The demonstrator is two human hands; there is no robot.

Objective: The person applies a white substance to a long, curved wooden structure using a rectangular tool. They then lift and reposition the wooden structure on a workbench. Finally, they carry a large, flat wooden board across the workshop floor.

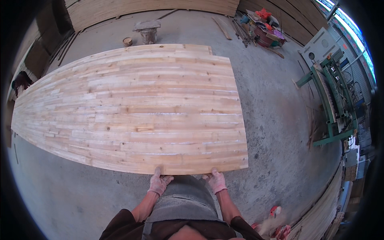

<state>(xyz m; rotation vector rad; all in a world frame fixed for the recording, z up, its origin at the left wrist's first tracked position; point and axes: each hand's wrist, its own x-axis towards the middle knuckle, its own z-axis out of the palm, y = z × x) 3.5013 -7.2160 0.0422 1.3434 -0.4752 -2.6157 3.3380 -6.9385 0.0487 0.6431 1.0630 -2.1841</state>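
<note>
Wood panel ahead of body; left hand & right hand gripping near edge.

Fingers partly hidden under board edge.

left hand: pale pink knit work glove, worn and smudged | right hand: matching pink glove | sleeves: dark brown, short, ending above the elbows | apron: grey, coarse, dusty, with a seam across the front
</note>
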